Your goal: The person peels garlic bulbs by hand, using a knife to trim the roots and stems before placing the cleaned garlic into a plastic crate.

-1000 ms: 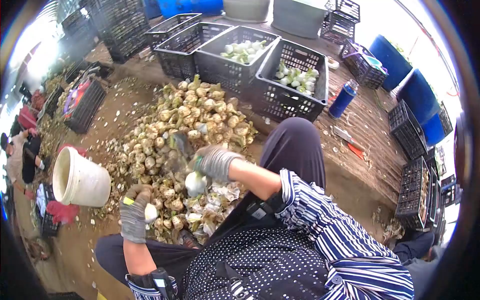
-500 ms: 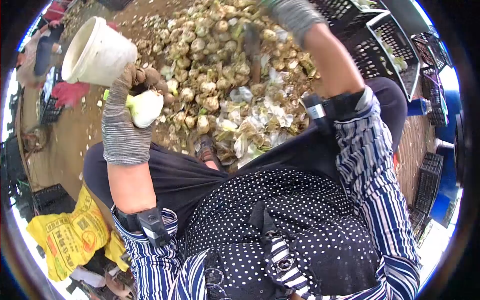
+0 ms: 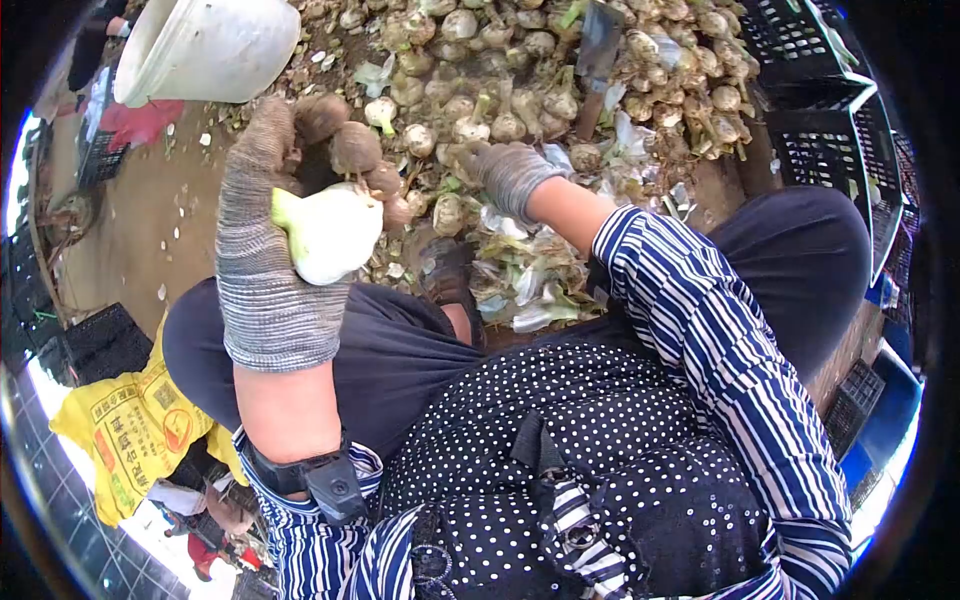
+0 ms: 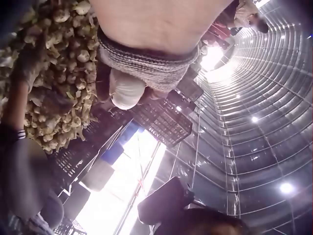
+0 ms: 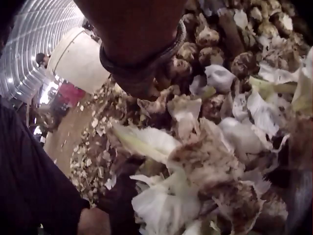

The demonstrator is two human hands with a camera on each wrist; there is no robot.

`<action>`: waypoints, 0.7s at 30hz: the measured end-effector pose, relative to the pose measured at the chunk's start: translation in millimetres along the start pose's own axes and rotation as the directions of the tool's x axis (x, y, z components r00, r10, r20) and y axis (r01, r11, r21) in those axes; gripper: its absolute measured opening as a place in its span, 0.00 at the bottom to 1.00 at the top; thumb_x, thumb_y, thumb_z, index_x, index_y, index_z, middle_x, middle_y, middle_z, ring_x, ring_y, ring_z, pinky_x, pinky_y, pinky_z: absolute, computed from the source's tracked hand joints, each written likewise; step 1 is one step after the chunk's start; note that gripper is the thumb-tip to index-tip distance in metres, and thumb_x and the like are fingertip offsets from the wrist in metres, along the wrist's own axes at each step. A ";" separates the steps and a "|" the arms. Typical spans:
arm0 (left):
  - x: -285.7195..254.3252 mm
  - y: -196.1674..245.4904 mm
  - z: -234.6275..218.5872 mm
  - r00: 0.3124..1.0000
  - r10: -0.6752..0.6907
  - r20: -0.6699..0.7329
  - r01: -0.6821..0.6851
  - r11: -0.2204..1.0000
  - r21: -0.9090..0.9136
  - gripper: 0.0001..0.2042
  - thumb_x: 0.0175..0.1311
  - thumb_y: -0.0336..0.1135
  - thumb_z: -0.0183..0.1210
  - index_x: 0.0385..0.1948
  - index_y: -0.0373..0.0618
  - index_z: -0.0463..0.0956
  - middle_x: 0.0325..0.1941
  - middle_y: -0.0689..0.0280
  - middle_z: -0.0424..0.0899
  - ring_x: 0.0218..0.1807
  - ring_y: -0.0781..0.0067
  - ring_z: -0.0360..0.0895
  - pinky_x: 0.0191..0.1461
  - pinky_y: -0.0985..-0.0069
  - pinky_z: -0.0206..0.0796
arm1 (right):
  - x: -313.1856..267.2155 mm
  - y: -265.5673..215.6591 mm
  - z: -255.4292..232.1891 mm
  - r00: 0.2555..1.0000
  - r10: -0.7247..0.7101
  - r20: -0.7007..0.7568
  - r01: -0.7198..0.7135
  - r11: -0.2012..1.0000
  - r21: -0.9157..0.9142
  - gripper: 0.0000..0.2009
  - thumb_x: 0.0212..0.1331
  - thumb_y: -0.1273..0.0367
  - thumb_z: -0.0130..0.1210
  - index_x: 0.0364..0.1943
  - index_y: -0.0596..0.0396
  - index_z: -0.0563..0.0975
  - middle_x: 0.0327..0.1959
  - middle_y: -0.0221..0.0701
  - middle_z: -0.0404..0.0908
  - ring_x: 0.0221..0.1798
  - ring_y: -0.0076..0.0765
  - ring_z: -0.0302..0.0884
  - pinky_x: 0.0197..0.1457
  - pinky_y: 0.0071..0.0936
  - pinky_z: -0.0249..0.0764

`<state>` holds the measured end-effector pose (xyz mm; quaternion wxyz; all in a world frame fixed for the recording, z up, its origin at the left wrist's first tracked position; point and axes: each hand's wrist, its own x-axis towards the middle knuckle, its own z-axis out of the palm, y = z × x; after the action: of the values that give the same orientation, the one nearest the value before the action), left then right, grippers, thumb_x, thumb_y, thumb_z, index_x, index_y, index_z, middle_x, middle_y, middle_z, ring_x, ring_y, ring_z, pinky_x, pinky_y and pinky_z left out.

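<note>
Left hand [image 3: 275,255] curls around a white bulb [image 3: 337,233].

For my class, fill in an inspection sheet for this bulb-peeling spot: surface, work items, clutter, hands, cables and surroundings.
Surface: brown ground, littered with pale flakes.
Work items: heap of soiled bulbs; one clean white bulb; broad blade with brown handle at the heap.
Clutter: stripped leaves between the heap and the person.
Grip: gloved left hand holds the white bulb; gloved right hand is down at the heap, its hold unclear.
Cables: nothing seen for certain.
Surroundings: white bucket, black crates, yellow printed bag, curved roof.
</note>
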<state>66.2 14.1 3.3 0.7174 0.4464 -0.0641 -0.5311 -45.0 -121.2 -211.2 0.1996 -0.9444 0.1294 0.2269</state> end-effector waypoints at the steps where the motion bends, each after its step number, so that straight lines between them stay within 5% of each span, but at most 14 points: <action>1: 0.5 0.9 1.1 0.995 -0.033 -0.096 0.040 0.997 0.065 0.16 0.65 0.50 0.45 0.37 0.47 0.73 0.26 0.69 0.67 0.27 0.72 0.66 0.31 0.67 0.71 | 0.7 -3.1 5.7 0.997 -0.015 -0.078 0.014 1.000 -0.017 0.20 0.52 0.74 0.49 0.53 0.50 0.69 0.47 0.41 0.75 0.48 0.46 0.76 0.48 0.38 0.72; 2: 2.8 0.4 -5.1 0.996 -0.023 -0.085 0.032 0.994 0.104 0.19 0.64 0.50 0.46 0.47 0.46 0.71 0.30 0.67 0.72 0.30 0.71 0.71 0.31 0.67 0.71 | 1.8 -4.8 9.8 0.987 -0.029 -0.156 0.023 0.999 -0.037 0.20 0.55 0.73 0.47 0.54 0.51 0.68 0.46 0.41 0.75 0.49 0.45 0.76 0.47 0.36 0.73; 5: -15.5 -7.6 10.2 1.000 -0.027 -0.013 0.028 0.994 0.108 0.19 0.64 0.51 0.46 0.46 0.46 0.72 0.31 0.67 0.73 0.31 0.70 0.73 0.32 0.67 0.71 | -26.9 -5.6 8.0 0.999 0.052 0.007 -0.051 0.996 -0.078 0.19 0.56 0.71 0.48 0.54 0.50 0.68 0.49 0.39 0.72 0.49 0.43 0.75 0.46 0.37 0.73; 7: -12.4 -6.5 13.1 1.000 -0.011 -0.015 0.012 0.991 0.130 0.19 0.62 0.49 0.50 0.46 0.45 0.70 0.30 0.66 0.74 0.31 0.68 0.74 0.32 0.66 0.72 | -25.2 -3.3 12.0 0.999 0.039 -0.019 -0.041 0.994 -0.104 0.20 0.56 0.70 0.48 0.55 0.49 0.68 0.48 0.37 0.73 0.48 0.42 0.75 0.48 0.39 0.72; 11: -6.5 -10.7 2.3 0.999 0.019 0.030 -0.023 0.990 0.136 0.19 0.59 0.41 0.55 0.48 0.42 0.68 0.40 0.60 0.75 0.32 0.68 0.77 0.29 0.71 0.75 | -21.2 -5.9 8.9 0.955 -0.022 -0.294 -0.021 0.990 -0.142 0.22 0.48 0.64 0.57 0.50 0.52 0.71 0.44 0.43 0.75 0.45 0.45 0.76 0.49 0.41 0.70; 13: -1.5 -11.1 2.0 0.996 0.080 -0.038 -0.066 0.958 0.280 0.18 0.58 0.37 0.56 0.48 0.41 0.67 0.41 0.58 0.76 0.31 0.69 0.79 0.25 0.74 0.76 | -26.2 -18.2 -39.1 0.947 0.315 0.065 -0.317 0.878 0.360 0.27 0.44 0.56 0.61 0.48 0.57 0.72 0.43 0.46 0.77 0.45 0.47 0.76 0.50 0.39 0.70; 15: 6.0 -11.7 -1.2 0.991 0.125 -0.055 -0.098 0.929 0.356 0.17 0.58 0.34 0.56 0.48 0.41 0.67 0.42 0.58 0.76 0.28 0.70 0.80 0.23 0.76 0.76 | -29.7 -17.0 -87.2 0.937 0.331 0.108 -0.336 0.776 0.534 0.37 0.40 0.47 0.62 0.49 0.62 0.71 0.42 0.43 0.79 0.41 0.39 0.76 0.49 0.29 0.70; 18: 16.9 -20.2 -1.7 0.957 0.208 -0.201 -0.087 0.869 0.487 0.20 0.56 0.39 0.59 0.49 0.42 0.68 0.40 0.59 0.77 0.24 0.71 0.79 0.21 0.78 0.74 | -41.3 -5.5 -121.8 0.975 0.115 -0.190 0.072 0.646 0.760 0.35 0.40 0.47 0.64 0.46 0.63 0.73 0.36 0.35 0.80 0.40 0.27 0.74 0.41 0.29 0.72; 19: 23.3 -21.3 -5.6 0.958 0.225 -0.180 -0.112 0.866 0.486 0.20 0.56 0.39 0.59 0.49 0.42 0.68 0.40 0.59 0.77 0.24 0.71 0.79 0.21 0.78 0.74 | -58.6 -11.4 -135.7 0.960 0.174 -0.221 0.085 0.567 0.819 0.32 0.42 0.48 0.64 0.45 0.61 0.74 0.33 0.34 0.80 0.37 0.27 0.75 0.38 0.26 0.72; 21: 32.2 -16.8 -3.2 0.991 -0.033 -0.128 0.077 0.933 0.353 0.22 0.55 0.45 0.60 0.49 0.44 0.69 0.39 0.61 0.78 0.27 0.73 0.79 0.26 0.78 0.74 | -88.6 -30.3 -174.2 0.958 0.130 -0.258 0.112 0.657 0.746 0.38 0.34 0.42 0.63 0.41 0.65 0.75 0.35 0.48 0.79 0.39 0.41 0.78 0.45 0.33 0.72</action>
<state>70.0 -11.1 -22.8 0.6118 0.6016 -0.1038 -0.5029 -45.7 -156.5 -16.6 0.5505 -0.7982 0.2441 0.0137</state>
